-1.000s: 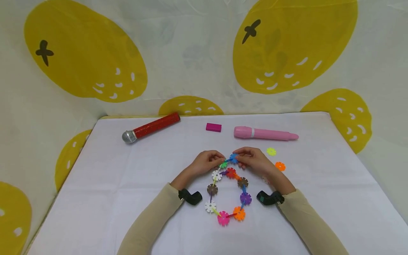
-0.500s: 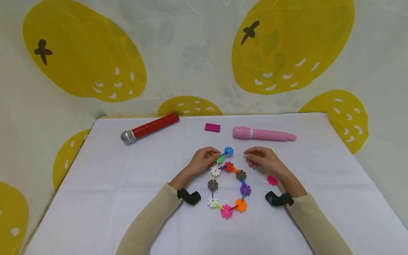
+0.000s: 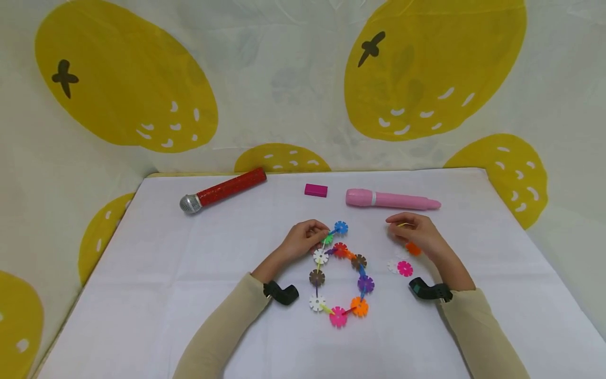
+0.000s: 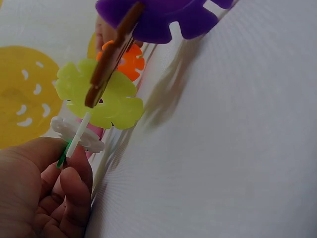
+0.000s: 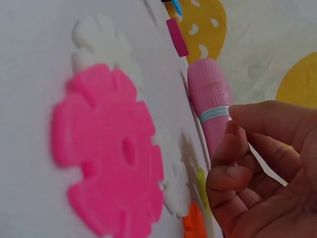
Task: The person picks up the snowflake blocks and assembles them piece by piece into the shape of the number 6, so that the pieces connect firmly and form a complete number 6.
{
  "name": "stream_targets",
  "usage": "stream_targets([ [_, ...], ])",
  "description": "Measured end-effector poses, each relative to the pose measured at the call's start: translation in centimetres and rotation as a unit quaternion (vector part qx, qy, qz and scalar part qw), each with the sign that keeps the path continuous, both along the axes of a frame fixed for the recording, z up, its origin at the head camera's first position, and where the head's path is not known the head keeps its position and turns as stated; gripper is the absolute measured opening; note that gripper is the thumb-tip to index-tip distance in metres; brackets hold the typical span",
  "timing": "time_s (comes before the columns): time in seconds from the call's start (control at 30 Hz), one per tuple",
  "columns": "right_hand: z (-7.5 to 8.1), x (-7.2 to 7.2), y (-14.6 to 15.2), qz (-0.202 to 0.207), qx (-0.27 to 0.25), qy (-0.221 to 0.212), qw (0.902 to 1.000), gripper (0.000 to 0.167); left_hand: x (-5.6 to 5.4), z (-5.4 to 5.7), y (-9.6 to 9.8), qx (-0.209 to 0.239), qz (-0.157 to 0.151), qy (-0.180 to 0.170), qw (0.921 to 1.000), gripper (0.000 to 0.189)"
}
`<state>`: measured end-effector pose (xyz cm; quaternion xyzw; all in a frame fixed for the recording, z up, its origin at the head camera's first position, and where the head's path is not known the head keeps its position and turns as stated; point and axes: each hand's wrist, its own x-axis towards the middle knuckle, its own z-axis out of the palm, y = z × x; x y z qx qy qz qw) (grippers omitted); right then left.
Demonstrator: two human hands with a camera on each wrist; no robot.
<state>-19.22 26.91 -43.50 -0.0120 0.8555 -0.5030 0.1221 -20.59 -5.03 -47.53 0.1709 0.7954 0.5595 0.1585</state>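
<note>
In the head view my left hand (image 3: 302,239) pinches a green notched disc (image 3: 327,239) between thumb and fingertips. This disc belongs to a ring of linked flower-shaped plastic discs (image 3: 366,284) in several colours, with a blue disc (image 3: 341,227) at its top end. The left wrist view shows a green edge (image 4: 62,159) between thumb and finger, beside white discs (image 4: 79,134). My right hand (image 3: 416,231) hovers over loose discs, fingers loosely bent and apart. Beneath it lies an orange disc (image 3: 413,248), and a yellow-green disc (image 5: 202,186) shows just past its fingers.
A pink disc (image 3: 404,268) and a white disc (image 3: 392,266) lie right of the ring. Toward the back of the white cloth are a red toy microphone (image 3: 227,189), a magenta block (image 3: 315,190) and a pink microphone-shaped toy (image 3: 393,199). A fabric backdrop rises behind.
My right hand has let go of the blue disc and moved right to the loose discs. The left hand keeps its pinch on the green disc, and the ring has shifted slightly.
</note>
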Motion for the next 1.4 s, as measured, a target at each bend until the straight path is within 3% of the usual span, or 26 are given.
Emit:
stream_targets([
  [0.23, -0.4, -0.2, 0.3, -0.081, 0.022, -0.008, 0.9964, 0.041, 0.1, 0.1, -0.1, 0.001, -0.003, -0.001, 1.0000, 0.024],
  [0.47, -0.8, -0.4, 0.3, -0.092, 0.066, -0.011, 0.9935, 0.043, 0.1, 0.0, 0.0, -0.003, -0.005, -0.004, 1.0000, 0.023],
  [0.8, -0.6, -0.3, 0.4, -0.076, 0.091, -0.017, 0.9928, 0.046, 0.0, -0.1, 0.0, -0.007, 0.000, 0.003, 1.0000, 0.022],
  [1.07, -0.6, -0.3, -0.3, -0.026, 0.041, -0.017, 0.9987, 0.038, 0.1, 0.0, -0.1, -0.015, -0.006, 0.003, 0.9999, 0.023],
  [1.4, -0.4, 0.0, -1.2, -0.003, 0.010, -0.019, 0.9998, 0.037, 0.0, 0.0, 0.0, -0.018, -0.011, 0.003, 0.9998, 0.023],
])
